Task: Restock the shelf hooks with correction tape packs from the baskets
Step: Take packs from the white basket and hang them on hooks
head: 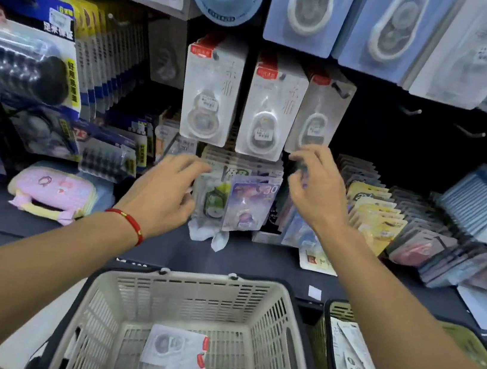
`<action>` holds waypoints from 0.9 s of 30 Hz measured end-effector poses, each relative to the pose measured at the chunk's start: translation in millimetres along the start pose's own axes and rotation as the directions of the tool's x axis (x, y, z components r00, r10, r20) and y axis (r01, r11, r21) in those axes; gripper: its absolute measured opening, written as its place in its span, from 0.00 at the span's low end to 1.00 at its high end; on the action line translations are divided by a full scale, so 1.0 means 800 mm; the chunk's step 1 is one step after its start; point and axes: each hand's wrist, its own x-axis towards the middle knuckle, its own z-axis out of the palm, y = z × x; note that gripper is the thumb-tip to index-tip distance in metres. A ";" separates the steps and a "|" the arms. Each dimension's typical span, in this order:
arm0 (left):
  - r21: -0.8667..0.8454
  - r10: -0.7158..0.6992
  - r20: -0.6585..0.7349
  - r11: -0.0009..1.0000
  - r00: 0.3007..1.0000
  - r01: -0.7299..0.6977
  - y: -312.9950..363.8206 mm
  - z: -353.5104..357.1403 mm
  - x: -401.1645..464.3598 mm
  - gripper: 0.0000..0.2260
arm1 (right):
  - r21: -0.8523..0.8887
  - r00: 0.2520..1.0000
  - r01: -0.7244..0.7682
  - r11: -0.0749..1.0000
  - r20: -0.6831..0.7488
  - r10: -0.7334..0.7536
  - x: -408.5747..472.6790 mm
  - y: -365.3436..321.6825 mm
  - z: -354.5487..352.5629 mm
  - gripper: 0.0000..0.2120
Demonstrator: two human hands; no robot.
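Note:
Three white correction tape packs with red tops hang on hooks: left [210, 92], middle [270, 106], right [318, 113]. My right hand [316, 188] is just below the right pack, fingers loosely curled, with nothing plainly held. My left hand [166, 192], a red cord on its wrist, reaches with straight fingers to the lower row, touching the packs beside a green pack [213, 199] and a purple pack [249, 204]. Below me the white basket [271, 313] holds a few white tape packs [174, 346]. A green basket [470, 344] at the right holds more packs [349, 358].
Bare hooks [410, 111] stick out of the dark panel to the right of the hanging packs. Blue packs [304, 8] hang above, dark multi-packs [24, 66] at the left. A pink pouch [53, 192] and loose wrapping [210, 236] lie on the dark ledge.

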 end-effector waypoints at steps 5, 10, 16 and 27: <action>0.092 0.015 0.736 0.988 0.677 -0.123 -0.003 0.033 -0.076 0.22 | -0.047 0.726 0.226 0.973 0.674 -0.136 -0.081 -0.035 0.046 0.12; 0.270 -0.218 0.943 0.944 0.253 -0.192 -0.020 0.102 -0.192 0.24 | -0.035 0.225 0.183 0.983 0.974 -0.007 -0.194 -0.047 0.159 0.14; 0.233 -0.355 0.886 0.897 0.298 0.375 -0.014 0.174 -0.296 0.19 | 0.005 0.038 0.175 0.985 0.999 -0.012 -0.386 -0.048 0.260 0.38; 0.247 -0.483 0.820 0.782 0.306 0.572 0.010 0.227 -0.347 0.19 | -0.115 0.153 0.207 0.972 0.985 0.084 -0.413 -0.060 0.292 0.37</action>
